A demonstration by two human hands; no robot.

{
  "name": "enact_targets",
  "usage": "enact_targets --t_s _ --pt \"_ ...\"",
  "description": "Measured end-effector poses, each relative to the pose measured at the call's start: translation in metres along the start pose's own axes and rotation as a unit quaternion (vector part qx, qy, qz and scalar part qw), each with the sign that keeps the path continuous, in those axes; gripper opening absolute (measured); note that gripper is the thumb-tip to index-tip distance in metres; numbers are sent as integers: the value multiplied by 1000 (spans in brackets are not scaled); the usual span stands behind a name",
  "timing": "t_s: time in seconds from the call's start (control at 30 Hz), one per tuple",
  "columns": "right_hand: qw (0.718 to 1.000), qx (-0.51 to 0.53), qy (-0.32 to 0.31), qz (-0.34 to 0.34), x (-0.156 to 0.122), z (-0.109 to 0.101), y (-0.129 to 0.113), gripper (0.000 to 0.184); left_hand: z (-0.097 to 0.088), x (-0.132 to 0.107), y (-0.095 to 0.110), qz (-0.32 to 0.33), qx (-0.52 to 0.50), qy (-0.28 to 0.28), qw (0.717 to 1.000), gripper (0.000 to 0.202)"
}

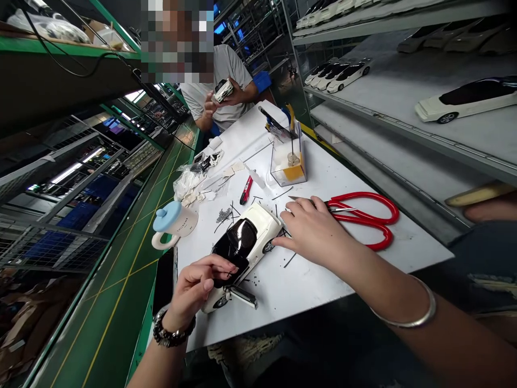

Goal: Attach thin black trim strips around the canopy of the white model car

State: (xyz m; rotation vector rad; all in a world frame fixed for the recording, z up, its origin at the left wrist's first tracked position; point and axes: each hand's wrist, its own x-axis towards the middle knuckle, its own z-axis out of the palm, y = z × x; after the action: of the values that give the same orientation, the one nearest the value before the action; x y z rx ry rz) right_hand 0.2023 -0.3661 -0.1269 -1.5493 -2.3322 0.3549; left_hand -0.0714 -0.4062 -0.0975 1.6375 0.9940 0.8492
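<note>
Left hand (196, 280): over the car's near end, thumb and fingertips close; whether they pinch a dark sliver, cannot tell. Right hand (311, 231): palm down beside the car's far wheel, thumb and fingers apart. Car (264, 220): white, on the table (323, 285) between both hands, presumably for shared reach; door (243, 296) swung out. Strips (290, 260): black, scattered around car. Scissors (343, 205): right of car, likely kept handy. Cutter (246, 189): beyond car. Mug (188, 222): left of car, apparently clear of work.
</note>
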Motion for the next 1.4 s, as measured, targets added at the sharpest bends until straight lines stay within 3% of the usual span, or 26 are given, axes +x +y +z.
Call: enact_targets --t_s 0.13,0.37,0.43,0.5,0.6,0.67,0.87,1.03,1.27,1.4 --pt "999 37 2 -6 11 0 -1 56 1 1 -1 -2 -3 5 1000 37" --pt "991 130 -29 -4 23 4 13 35 6 -1 -3 12 19 22 1000 27" --pt "993 118 4 19 18 3 17 30 7 -2 -4 35 22 17 999 28" --pt "990 89 81 70 9 1 14 31 7 -2 -6 54 31 14 998 30" --pt "959 100 212 159 -13 5 -4 35 7 -5 -6 68 37 11 997 36" --pt "934 151 254 200 -31 16 -22 37 7 -9 -7 78 41 7 996 40" --pt "884 338 235 219 -71 63 -66 22 14 -30 -13 122 86 34 988 27" --pt "864 361 287 203 -72 71 -77 12 19 -41 -16 140 93 88 982 21" --pt "860 323 359 164 -52 72 -92 13 25 -49 -27 179 129 164 961 22" --pt "899 216 354 139 -46 72 -93 5 24 -51 -31 188 159 175 953 22"
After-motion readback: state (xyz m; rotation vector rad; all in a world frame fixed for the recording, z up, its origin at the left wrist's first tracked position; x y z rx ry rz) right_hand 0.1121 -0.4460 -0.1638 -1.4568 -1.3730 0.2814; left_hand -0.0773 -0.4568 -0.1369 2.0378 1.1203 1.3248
